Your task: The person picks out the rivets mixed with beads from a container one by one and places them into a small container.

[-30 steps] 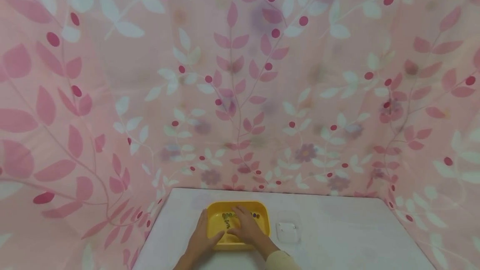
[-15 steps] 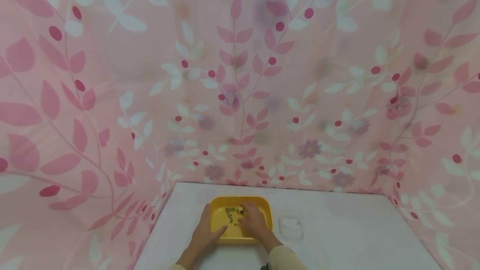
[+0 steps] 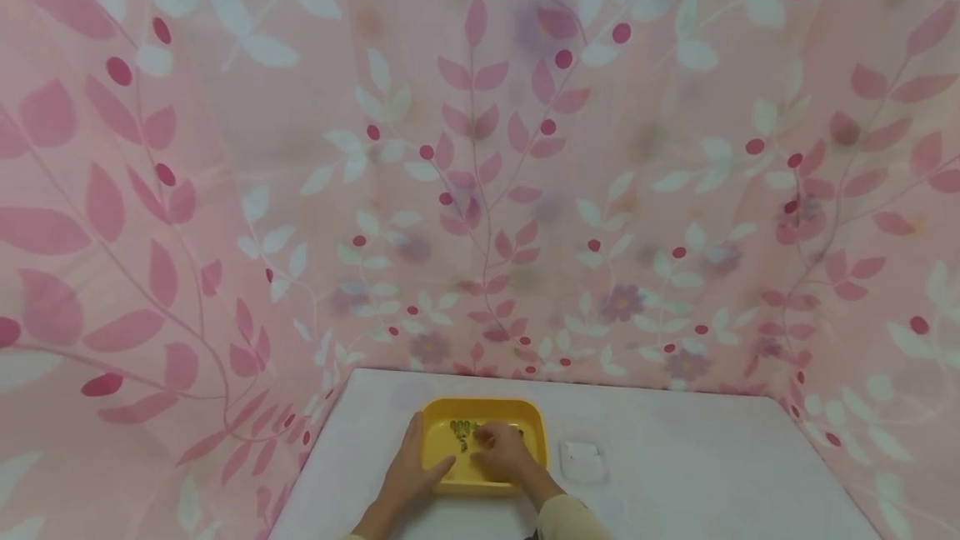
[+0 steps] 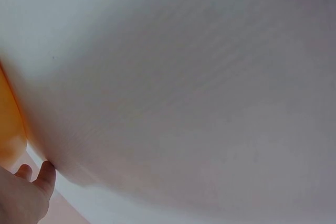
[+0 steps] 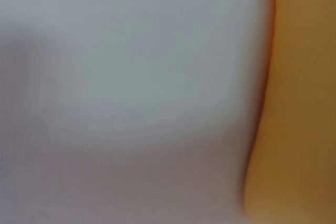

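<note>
A shallow yellow tray (image 3: 477, 486) stands on the white table, with several small dark and greenish beads or bead-like pieces (image 3: 461, 432) on its floor, left of the right hand. Along the tray's left side lies my left hand (image 3: 406, 469), fingers straight, thumb spread toward the near left corner. My right hand (image 3: 507, 450) is inside the tray beside the pieces with bent fingers; I cannot tell whether it pinches one. The left wrist view catches fingers of the left hand (image 4: 23, 195) below the tray's edge (image 4: 9, 121). Only tray wall (image 5: 299, 103) and table show in the right wrist view.
Right of the tray sits a small clear plastic box (image 3: 583, 463) with a few tiny bits near its far edge. A pink curtain with leaf patterns (image 3: 480, 190) hangs behind and beside the white table (image 3: 690, 465).
My right hand has drawn back from the far part of the tray toward its middle, its fingers more bent. The left hand stays by the tray's left side. The head view has shifted slightly.
</note>
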The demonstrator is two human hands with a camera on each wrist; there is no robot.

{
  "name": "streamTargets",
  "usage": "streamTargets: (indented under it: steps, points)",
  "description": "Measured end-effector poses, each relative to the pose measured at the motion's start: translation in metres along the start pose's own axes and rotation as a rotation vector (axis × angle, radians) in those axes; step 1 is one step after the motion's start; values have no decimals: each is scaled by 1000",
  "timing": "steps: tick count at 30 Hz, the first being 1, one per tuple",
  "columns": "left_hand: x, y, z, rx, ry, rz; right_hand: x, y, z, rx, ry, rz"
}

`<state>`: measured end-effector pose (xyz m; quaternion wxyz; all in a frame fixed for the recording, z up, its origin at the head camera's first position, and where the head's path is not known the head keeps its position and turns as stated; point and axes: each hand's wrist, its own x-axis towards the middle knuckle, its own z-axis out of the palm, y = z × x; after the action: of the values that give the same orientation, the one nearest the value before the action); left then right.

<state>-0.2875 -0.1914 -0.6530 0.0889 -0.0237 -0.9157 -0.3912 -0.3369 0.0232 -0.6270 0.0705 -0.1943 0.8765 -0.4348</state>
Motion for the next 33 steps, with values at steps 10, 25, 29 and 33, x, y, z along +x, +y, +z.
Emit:
streamTargets:
  steps: [10,25,29,33]
  points:
    - [0,-1,-1,51,-8,-23,4,1,8,-58,-49,-61]
    - [0,-4,6,19,-10,-21,9,9,12,-138,-59,-56]
    - [1,-1,4,30,6,-6,10,10,13,-124,-27,-112]
    - [1,1,2,27,7,-6,11,12,15,-81,-28,-80]
